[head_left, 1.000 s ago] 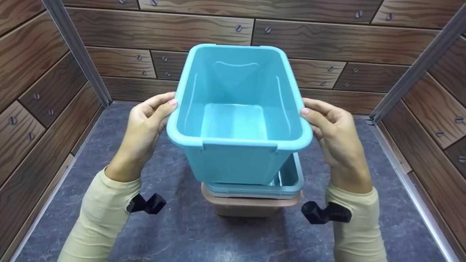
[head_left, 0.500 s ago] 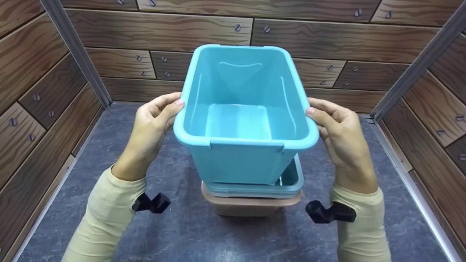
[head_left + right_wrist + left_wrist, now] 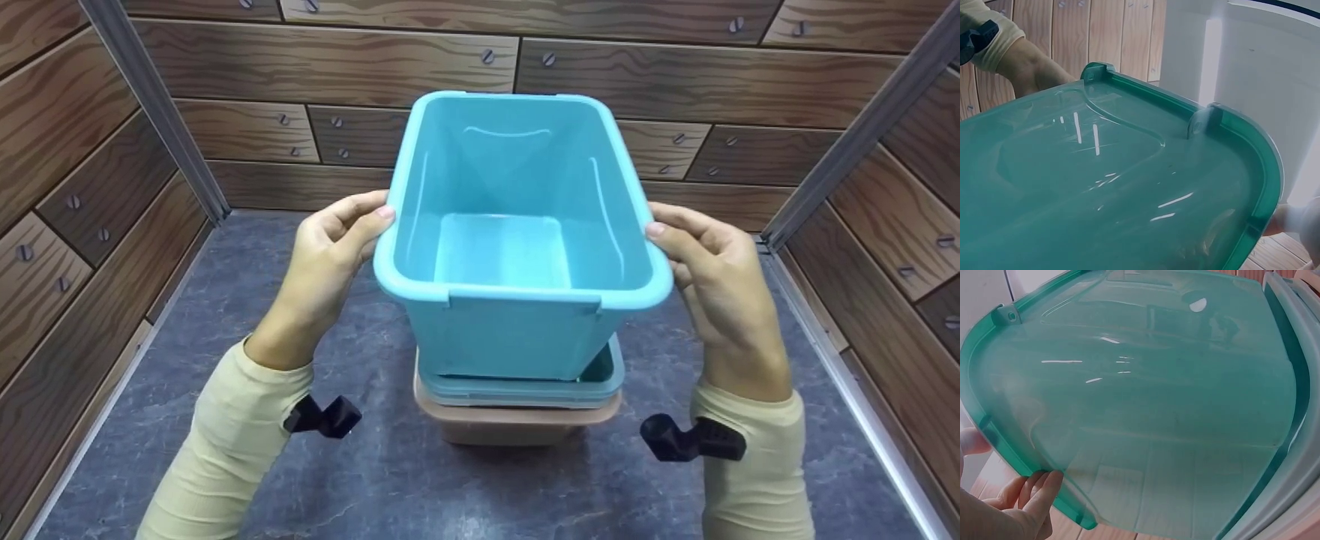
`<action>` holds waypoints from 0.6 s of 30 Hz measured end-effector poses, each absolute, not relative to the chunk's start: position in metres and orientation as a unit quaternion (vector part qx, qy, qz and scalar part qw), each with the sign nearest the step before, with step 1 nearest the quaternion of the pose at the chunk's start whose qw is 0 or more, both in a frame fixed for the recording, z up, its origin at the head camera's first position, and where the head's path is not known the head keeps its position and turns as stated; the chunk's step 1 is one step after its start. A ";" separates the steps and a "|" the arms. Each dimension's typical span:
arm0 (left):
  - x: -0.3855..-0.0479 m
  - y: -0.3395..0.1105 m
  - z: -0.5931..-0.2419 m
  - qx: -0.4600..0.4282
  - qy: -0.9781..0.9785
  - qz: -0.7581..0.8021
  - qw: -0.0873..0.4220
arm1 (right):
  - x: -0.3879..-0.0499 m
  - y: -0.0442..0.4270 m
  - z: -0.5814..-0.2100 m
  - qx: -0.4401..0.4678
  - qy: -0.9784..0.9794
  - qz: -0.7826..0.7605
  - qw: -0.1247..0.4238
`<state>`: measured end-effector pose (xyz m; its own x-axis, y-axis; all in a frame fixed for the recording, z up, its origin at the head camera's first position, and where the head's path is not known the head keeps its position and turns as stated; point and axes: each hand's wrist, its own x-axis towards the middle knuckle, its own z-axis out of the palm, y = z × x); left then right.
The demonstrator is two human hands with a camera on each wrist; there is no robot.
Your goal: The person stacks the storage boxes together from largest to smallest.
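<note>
A turquoise plastic bin, hollow and with nothing in it, is held up by both hands. My left hand pinches its left rim between thumb and fingers; my right hand grips the opposite rim likewise. Directly below, partly covered by the bin, stands a stack: a blue-grey bin nested in a brownish-pink bin. Seen from outside in the left wrist view, the held bin's wall looks greenish, with fingers under its rim. In the right wrist view the bin's wall hides most of the hand.
The stack sits on a dark grey marbled surface. Wood-patterned panels close off the back and both sides, with metal rails at the corners. Each sleeve carries a small black device.
Both hands and the turquoise bin have shifted steadily to the right, at about the same height. The stack beneath has stayed put. The grip on the rim looks the same.
</note>
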<state>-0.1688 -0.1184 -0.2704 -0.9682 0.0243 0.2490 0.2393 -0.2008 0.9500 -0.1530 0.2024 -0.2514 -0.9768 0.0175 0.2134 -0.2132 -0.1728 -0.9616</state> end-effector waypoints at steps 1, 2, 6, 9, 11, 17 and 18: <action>-0.169 -0.118 -0.271 -0.107 -0.630 -0.766 0.069 | -0.153 0.203 -0.252 0.078 -0.638 0.762 0.077; -0.170 -0.118 -0.271 -0.109 -0.630 -0.765 0.069 | -0.153 0.204 -0.252 0.078 -0.637 0.763 0.078; -0.171 -0.116 -0.272 -0.113 -0.632 -0.764 0.066 | -0.153 0.206 -0.252 0.082 -0.637 0.762 0.080; -0.171 -0.115 -0.271 -0.113 -0.637 -0.760 0.064 | -0.153 0.208 -0.252 0.088 -0.636 0.763 0.079; -0.172 -0.114 -0.271 -0.112 -0.639 -0.758 0.062 | -0.153 0.209 -0.252 0.092 -0.632 0.765 0.080; -0.173 -0.110 -0.271 -0.117 -0.640 -0.757 0.059 | -0.153 0.213 -0.252 0.090 -0.628 0.768 0.083; -0.173 -0.110 -0.271 -0.120 -0.641 -0.756 0.059 | -0.153 0.213 -0.253 0.090 -0.628 0.768 0.085</action>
<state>-0.1735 -0.1100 -0.2711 -0.9643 0.0654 0.2567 0.2426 -0.1709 0.9549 -0.1530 0.2133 -0.2526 -0.9694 0.0164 0.2449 -0.2433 -0.1972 -0.9497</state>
